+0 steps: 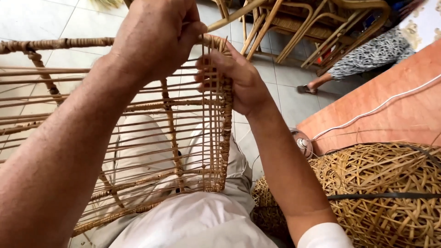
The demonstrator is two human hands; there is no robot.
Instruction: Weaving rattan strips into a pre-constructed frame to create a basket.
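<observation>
**Figure: Two hands weaving cane into a rattan frame panel**

We look down on our own lap, where a rattan frame [138, 115] rests tilted across the knees, its horizontal canes running from 9 o'clock toward the wrapped right edge [226, 119]. The left hand [156, 36], at 12 o'clock, is clenched around a thin cane strand [234, 16] that leaves the fist toward 1 o'clock. The right hand [239, 80], just right of centre, presses on the vertical weave beside the wrapped edge, fingers curled into the gaps (whether it pinches a strand or only steadies the panel we cannot tell).

To do this pass well, we judge that the strand should stay taut from the upper fist while the lower fingers hold the neighbouring uprights apart, so the cane seats flat against the previous row without kinking.

Edges and room: the wrapped right edge is the working limit; beyond it, at 3 to 5 o'clock, a woven cane basket [386, 193] lies near the right forearm, crossed by a dark strap [386, 196]. An orange board [395, 110] with a white cord [367, 112] lies at 3 o'clock. Stacked cane furniture [294, 23] stands at 1 o'clock beside another person's sandalled foot [307, 88]. Open tiled floor [55, 18] shows at 10 o'clock.
</observation>
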